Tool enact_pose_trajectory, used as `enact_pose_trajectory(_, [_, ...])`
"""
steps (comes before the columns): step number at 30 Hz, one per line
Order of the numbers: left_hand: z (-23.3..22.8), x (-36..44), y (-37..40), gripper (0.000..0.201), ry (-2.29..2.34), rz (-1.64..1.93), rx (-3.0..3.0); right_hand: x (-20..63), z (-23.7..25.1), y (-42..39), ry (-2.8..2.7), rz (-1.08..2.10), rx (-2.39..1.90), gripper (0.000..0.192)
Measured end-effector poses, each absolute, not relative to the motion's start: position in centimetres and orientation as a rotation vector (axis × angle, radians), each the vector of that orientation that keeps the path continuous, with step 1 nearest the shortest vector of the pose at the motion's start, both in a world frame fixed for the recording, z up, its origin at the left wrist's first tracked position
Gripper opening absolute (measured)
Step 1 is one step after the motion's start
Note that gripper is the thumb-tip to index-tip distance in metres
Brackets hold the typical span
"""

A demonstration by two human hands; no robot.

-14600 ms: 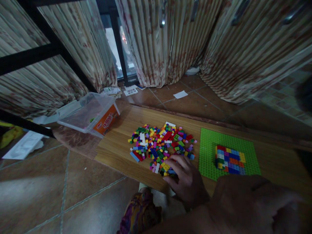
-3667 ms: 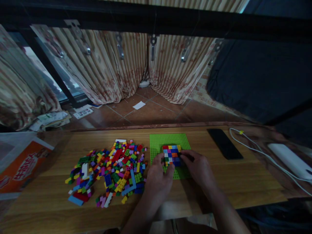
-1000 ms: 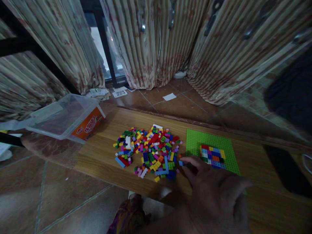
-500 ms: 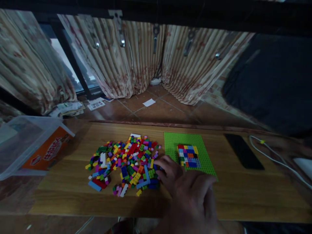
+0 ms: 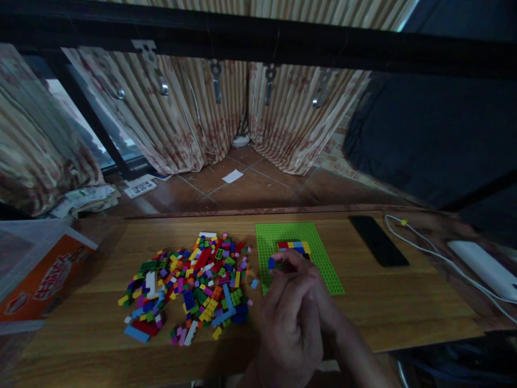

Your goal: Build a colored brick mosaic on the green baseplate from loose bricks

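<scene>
Head view, hands: we see both hands together over the near part of the green baseplate (image 5: 301, 237). The left hand (image 5: 288, 318) lies nearer the camera and covers much of the right hand (image 5: 323, 307).
Left hand: its fingertips pinch a small blue brick (image 5: 271, 263) at the baseplate's left part, so it is closed on that piece.
Right hand: its fingers reach onto the brick patch (image 5: 293, 246); we cannot tell whether it grips anything, since the left hand hides it.
Brick patch: a flat block of red, blue and yellow bricks sits on the baseplate, and only its far edge shows past the fingers.
Baseplate: it lies flat near the middle of the bench (image 5: 404, 302), closer to the far edge than the near one.
Loose bricks: a pile of mixed colours (image 5: 189, 283) spreads just left of the baseplate, and a single blue piece lies between the pile and the plate.
Left end of the bench: a clear plastic box with an orange label (image 5: 38, 277) rests there, partly out of view.
Right of the baseplate: a black phone (image 5: 377, 248) lies flat near the far edge.
Right end of the bench: a white cable (image 5: 436, 258) runs past a white oblong device (image 5: 482, 267).
Beyond the bench: striped curtains (image 5: 194, 118) hang over a tiled floor.
</scene>
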State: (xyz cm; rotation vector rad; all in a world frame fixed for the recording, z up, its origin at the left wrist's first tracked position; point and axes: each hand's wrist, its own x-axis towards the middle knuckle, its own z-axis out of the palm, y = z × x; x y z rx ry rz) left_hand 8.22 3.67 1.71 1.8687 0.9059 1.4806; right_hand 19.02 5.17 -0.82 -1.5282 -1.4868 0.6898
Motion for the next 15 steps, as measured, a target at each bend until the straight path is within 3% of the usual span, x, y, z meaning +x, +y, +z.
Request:
enact_pose_trajectory(8, [0.2, 7.2, 5.8, 0.038, 1.330, 1.055, 1.903, 27.9, -1.7, 3.9, -1.347, 0.523, -1.913, 0.030])
enact_pose_trajectory(15, [-1.1, 8.0, 5.7, 0.046, 1.310, 0.786, 1.880, 28.8, -2.9, 4.3, -1.480, 0.506, -1.904, 0.025])
